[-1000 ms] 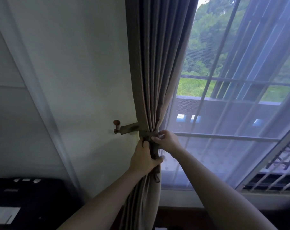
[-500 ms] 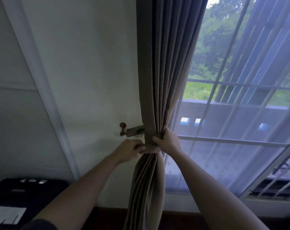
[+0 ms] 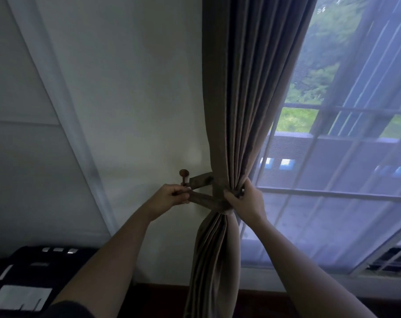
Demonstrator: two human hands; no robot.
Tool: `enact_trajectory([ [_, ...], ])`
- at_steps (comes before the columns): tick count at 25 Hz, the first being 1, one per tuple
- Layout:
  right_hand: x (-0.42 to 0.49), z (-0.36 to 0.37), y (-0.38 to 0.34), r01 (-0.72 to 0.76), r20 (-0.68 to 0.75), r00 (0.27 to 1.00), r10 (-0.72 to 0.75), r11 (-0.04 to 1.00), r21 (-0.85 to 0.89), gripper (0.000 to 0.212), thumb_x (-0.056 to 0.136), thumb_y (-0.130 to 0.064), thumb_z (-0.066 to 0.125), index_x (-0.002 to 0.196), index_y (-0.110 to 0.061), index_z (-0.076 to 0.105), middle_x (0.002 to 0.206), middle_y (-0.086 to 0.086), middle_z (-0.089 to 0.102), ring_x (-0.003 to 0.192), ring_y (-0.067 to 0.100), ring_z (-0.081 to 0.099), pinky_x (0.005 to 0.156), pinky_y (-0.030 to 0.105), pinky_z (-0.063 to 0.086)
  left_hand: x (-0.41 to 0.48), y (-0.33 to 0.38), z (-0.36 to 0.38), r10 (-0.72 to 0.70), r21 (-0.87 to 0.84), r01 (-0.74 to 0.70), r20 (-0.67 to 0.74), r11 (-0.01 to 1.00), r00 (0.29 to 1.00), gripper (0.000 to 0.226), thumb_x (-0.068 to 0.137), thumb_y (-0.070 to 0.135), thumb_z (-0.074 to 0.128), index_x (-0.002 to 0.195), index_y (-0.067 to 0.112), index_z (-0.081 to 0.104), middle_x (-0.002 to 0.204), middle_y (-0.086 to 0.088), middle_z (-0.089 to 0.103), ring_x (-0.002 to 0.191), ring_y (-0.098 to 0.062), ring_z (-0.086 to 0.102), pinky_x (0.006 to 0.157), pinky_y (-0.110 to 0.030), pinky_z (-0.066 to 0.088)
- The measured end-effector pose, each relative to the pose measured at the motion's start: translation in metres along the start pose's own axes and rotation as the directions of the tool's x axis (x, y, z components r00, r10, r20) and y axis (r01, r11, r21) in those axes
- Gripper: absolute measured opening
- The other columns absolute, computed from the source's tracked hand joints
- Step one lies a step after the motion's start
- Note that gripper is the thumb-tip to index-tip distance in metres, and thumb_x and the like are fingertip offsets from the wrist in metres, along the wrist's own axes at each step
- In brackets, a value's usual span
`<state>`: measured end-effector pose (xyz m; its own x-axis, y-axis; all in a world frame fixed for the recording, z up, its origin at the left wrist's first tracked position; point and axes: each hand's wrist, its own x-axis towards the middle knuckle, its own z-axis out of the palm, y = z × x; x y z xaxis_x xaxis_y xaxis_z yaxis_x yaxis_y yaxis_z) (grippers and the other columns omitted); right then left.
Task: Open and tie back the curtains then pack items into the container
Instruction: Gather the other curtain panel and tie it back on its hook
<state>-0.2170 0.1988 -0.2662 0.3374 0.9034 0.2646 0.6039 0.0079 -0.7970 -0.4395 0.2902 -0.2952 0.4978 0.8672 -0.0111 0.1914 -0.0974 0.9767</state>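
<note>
A brown curtain (image 3: 245, 106) hangs gathered at the window's left side. A matching tieback strap (image 3: 206, 199) wraps round it at waist height. One strap end sits by the round wall hook (image 3: 184, 174). My left hand (image 3: 172, 197) pinches the strap's other end just below that hook. My right hand (image 3: 245, 201) grips the bunched curtain and the strap on the window side.
A sheer white curtain (image 3: 332, 203) covers the barred window to the right. A black piece of equipment (image 3: 29, 278) with a white label stands at the lower left against the wall. A dark wooden skirting runs along the floor.
My left hand let go of the curtain below the strap, took the strap's loose end and pulled it left toward the hook. My right hand stayed on the gathered curtain.
</note>
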Motion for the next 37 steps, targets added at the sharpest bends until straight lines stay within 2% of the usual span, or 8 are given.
enact_trajectory([
  [3, -0.001, 0.01, -0.003, 0.001, -0.047, 0.999, -0.002, 1.0, -0.023, 0.031, 0.073, -0.028, 0.072, 0.097, -0.021, 0.053, 0.074, -0.009, 0.059, 0.074, 0.017, 0.058, 0.061, 0.03, 0.048, 0.012, -0.012, 0.004, 0.015, -0.142, -0.04, -0.178, 0.989, 0.984, 0.014, 0.089, -0.003, 0.056, 0.102, -0.003, 0.063, 0.089, -0.011, 0.064, 0.072, -0.005, 0.067, 0.076, -0.021, 0.051],
  [6, 0.003, 0.021, -0.009, -0.001, -0.07, 0.998, -0.001, 1.0, -0.022, 0.036, 0.069, -0.033, 0.072, 0.096, -0.023, 0.051, 0.081, -0.003, 0.062, 0.076, 0.019, 0.058, 0.063, 0.032, 0.048, 0.028, -0.019, 0.011, -0.065, -0.279, -0.079, -0.472, 0.957, 0.879, 0.013, 0.086, 0.0, 0.062, 0.084, 0.011, 0.056, 0.078, -0.014, 0.064, 0.059, -0.008, 0.065, 0.066, -0.028, 0.049],
  [11, 0.005, 0.033, -0.016, -0.005, -0.11, 0.994, 0.006, 1.0, 0.01, 0.042, 0.065, -0.04, 0.067, 0.099, -0.026, 0.048, 0.09, 0.0, 0.064, 0.081, 0.021, 0.06, 0.067, 0.035, 0.051, 0.043, -0.023, 0.027, -0.056, -0.081, 0.0, -0.699, 0.997, 0.712, 0.009, 0.082, 0.011, 0.07, 0.079, 0.014, 0.062, 0.082, -0.015, 0.071, 0.073, -0.021, 0.067, 0.072, -0.027, 0.05],
  [15, 0.006, 0.034, -0.016, -0.007, -0.117, 0.993, 0.006, 1.0, -0.003, 0.045, 0.066, -0.04, 0.067, 0.103, -0.023, 0.049, 0.092, 0.001, 0.063, 0.082, 0.021, 0.06, 0.068, 0.035, 0.05, 0.052, -0.02, 0.028, 0.001, 0.1, 0.102, -0.719, 0.99, 0.695, 0.013, 0.083, 0.012, 0.067, 0.089, 0.001, 0.071, 0.09, -0.014, 0.073, 0.085, -0.024, 0.068, 0.072, -0.02, 0.041],
  [20, 0.004, 0.031, -0.017, -0.009, -0.093, 0.996, 0.01, 1.0, 0.013, 0.044, 0.068, -0.036, 0.07, 0.104, -0.023, 0.048, 0.093, 0.0, 0.062, 0.082, 0.018, 0.058, 0.063, 0.025, 0.042, 0.055, -0.019, 0.033, -0.06, 0.075, 0.167, -0.731, 0.983, 0.68, 0.025, 0.084, 0.012, 0.068, 0.103, -0.004, 0.071, 0.104, -0.02, 0.071, 0.1, -0.028, 0.066, 0.078, -0.02, 0.041],
  [24, 0.004, 0.028, -0.021, -0.002, -0.077, 0.997, 0.004, 1.0, 0.015, 0.042, 0.07, -0.031, 0.072, 0.103, -0.019, 0.049, 0.093, 0.0, 0.061, 0.079, 0.015, 0.056, 0.056, 0.018, 0.038, 0.054, -0.025, 0.04, 0.039, 0.213, 0.167, -0.72, 0.963, 0.693, 0.029, 0.088, 0.018, 0.064, 0.083, -0.009, 0.073, 0.085, -0.026, 0.071, 0.074, -0.024, 0.063, 0.06, -0.024, 0.033],
  [28, 0.006, 0.03, -0.019, -0.012, -0.068, 0.998, 0.012, 1.0, 0.004, 0.043, 0.069, -0.032, 0.072, 0.103, -0.018, 0.049, 0.096, 0.001, 0.06, 0.082, 0.018, 0.056, 0.065, 0.028, 0.042, 0.057, -0.038, 0.044, 0.064, 0.304, 0.221, -0.707, 0.927, 0.704, 0.024, 0.089, 0.019, 0.062, 0.093, -0.001, 0.074, 0.085, -0.024, 0.066, 0.087, -0.035, 0.059, 0.064, -0.031, 0.028],
  [37, 0.009, 0.033, -0.02, 0.011, -0.033, 0.999, -0.011, 1.0, -0.009, 0.054, 0.071, -0.033, 0.073, 0.114, -0.015, 0.045, 0.107, 0.001, 0.054, 0.089, 0.019, 0.055, 0.07, 0.032, 0.044, 0.052, -0.052, 0.048, -0.012, 0.351, 0.291, -0.621, 0.89, 0.784, 0.048, 0.097, 0.028, 0.048, 0.076, -0.01, 0.068, 0.058, -0.014, 0.055, 0.065, -0.032, 0.056, 0.056, -0.03, 0.027],
])
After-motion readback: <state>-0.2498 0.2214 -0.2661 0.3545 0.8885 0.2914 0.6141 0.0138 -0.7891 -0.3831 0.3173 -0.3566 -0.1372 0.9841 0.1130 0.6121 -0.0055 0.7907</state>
